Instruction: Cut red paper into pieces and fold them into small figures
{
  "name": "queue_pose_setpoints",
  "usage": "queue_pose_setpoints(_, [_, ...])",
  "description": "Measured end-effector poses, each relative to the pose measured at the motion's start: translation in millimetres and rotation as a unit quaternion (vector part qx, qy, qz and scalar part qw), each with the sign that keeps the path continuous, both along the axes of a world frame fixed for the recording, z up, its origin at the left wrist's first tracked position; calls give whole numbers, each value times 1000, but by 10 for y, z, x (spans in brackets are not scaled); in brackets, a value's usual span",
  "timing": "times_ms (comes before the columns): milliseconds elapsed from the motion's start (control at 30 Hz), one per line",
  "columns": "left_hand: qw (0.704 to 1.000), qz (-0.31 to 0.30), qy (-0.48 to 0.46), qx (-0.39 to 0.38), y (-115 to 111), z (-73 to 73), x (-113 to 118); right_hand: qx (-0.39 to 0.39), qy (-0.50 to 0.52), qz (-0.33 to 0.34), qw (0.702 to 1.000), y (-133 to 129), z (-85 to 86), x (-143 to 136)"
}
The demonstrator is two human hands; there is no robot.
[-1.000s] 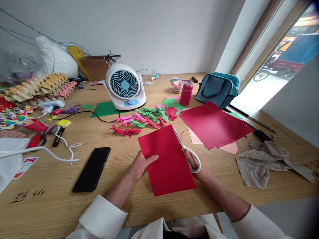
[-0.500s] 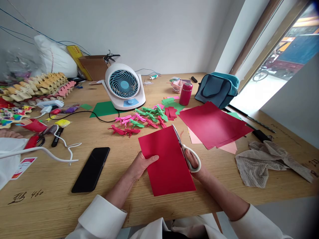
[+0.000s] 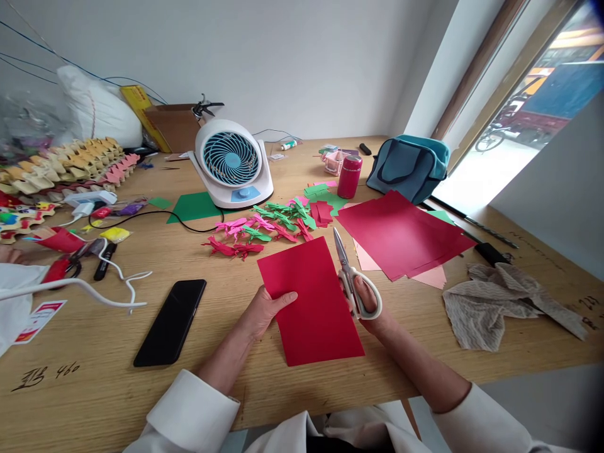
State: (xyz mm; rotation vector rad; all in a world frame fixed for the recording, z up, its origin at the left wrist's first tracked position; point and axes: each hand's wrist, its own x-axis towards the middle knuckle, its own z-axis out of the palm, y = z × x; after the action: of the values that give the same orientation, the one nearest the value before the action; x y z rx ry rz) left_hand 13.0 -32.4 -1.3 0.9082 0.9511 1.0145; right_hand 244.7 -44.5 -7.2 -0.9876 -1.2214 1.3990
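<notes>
My left hand [image 3: 268,309] pinches the left edge of a red sheet of paper [image 3: 314,314], thumb on top and the fingers hidden underneath. In my right hand [image 3: 372,308] is a pair of scissors [image 3: 346,261] with off-white handles, its blades closed and pointing away from me. The scissors stand just beside the sheet's right edge; some right fingers are hidden behind the handles and paper. Beyond the sheet lie pink, green and red cut-paper pieces [image 3: 264,226]. Larger red sheets [image 3: 401,233] rest to the right, over pale pink paper.
A black phone [image 3: 170,322] lies left of my hands. Behind the paper pieces stand a white fan [image 3: 233,163] and a red flask [image 3: 350,177]. A blue bag [image 3: 409,167] and a crumpled cloth [image 3: 495,302] are on the right. Cords and a white bag [image 3: 19,302] occupy the left.
The scissors have turned more upright and moved slightly away from the sheet's right edge, leaving a small gap by the blades. My left hand keeps its hold on the red paper.
</notes>
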Motion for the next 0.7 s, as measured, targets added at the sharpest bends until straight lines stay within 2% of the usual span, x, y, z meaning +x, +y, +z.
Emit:
queue_pose_setpoints(100, [1000,25,-1,11,33,-8,-19,28,74,0,997,38,89,23])
queue_pose_setpoints(200, [999,43,-4,7,63,-17,-38,48,75,-55,995,90,159,107])
queue_pose_setpoints(300, [998,55,-4,9,87,-36,-53,27,0,-113,993,161,168,286])
queue_pose_setpoints(367, [998,67,0,17,102,-49,-63,13,-108,-151,983,221,139,453])
queue_pose_setpoints(400, [997,74,3,22,108,-53,-68,15,-185,-170,968,253,117,543])
queue_pose_setpoints(433, [996,80,7,25,115,-55,-74,23,-275,-204,939,285,92,633])
queue_pose_setpoints(500, [996,87,12,30,125,-51,-85,24,-471,-255,844,339,42,796])
queue_pose_setpoints(567, [995,89,13,31,131,-42,-93,17,-601,-265,754,373,2,919])
queue_pose_setpoints(600, [995,90,12,31,133,-38,-96,12,-640,-266,721,381,-11,963])
queue_pose_setpoints(633, [995,90,10,30,133,-33,-98,7,-666,-265,697,385,-19,997])
queue_pose_setpoints(700, [995,91,6,28,131,-26,-98,-5,-693,-265,671,381,-23,1044])
